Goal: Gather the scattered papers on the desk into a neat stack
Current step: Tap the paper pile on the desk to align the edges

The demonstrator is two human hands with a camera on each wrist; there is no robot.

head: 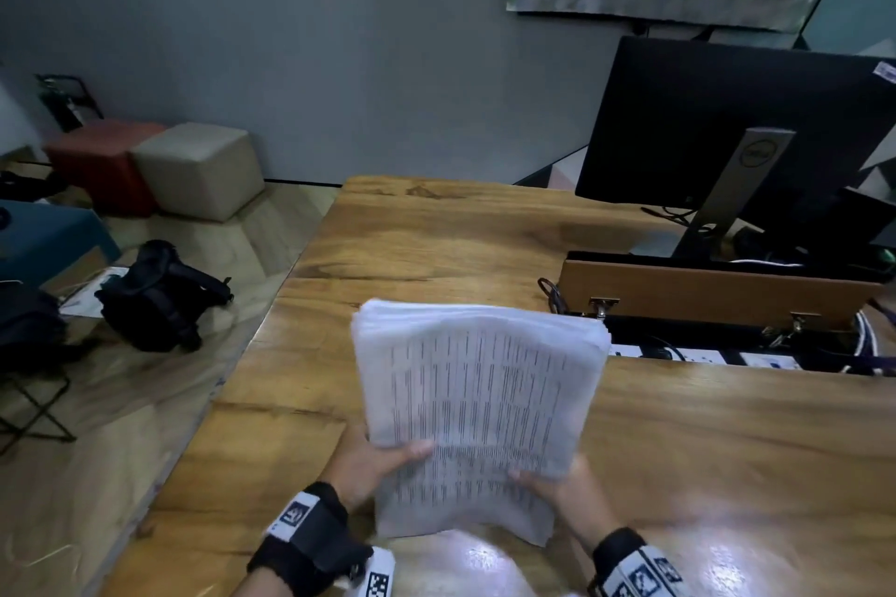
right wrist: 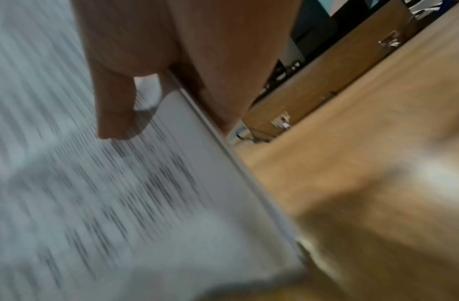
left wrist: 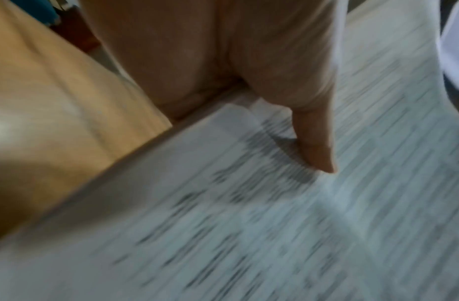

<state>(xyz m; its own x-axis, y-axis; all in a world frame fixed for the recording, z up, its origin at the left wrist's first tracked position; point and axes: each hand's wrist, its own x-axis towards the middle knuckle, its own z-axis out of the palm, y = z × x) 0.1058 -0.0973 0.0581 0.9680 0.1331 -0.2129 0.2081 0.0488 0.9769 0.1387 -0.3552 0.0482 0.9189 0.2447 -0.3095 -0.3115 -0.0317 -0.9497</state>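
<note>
Papers [head: 477, 407] held as one bundle over the near part of the desk [head: 436, 238], long axis running near to far, far end tipped up and away. Left hand [head: 373, 463] grips the near-left edge, right hand [head: 565, 487] the near-right edge — equally close. Both clamp the bundle: thumbs [left wrist: 317, 142] on the printed face, fingers hidden beneath. Far edges look slightly fanned — probably needs squaring against the desk. Wrist views blurred.

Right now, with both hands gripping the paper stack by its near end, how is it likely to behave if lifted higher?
The paper stack is probably floppy: its top sheet already curves. The sheets may fan or slip, since its far edge looks uneven. Held by the left hand and right hand, it seems thick, so likely moderately heavy.
</note>
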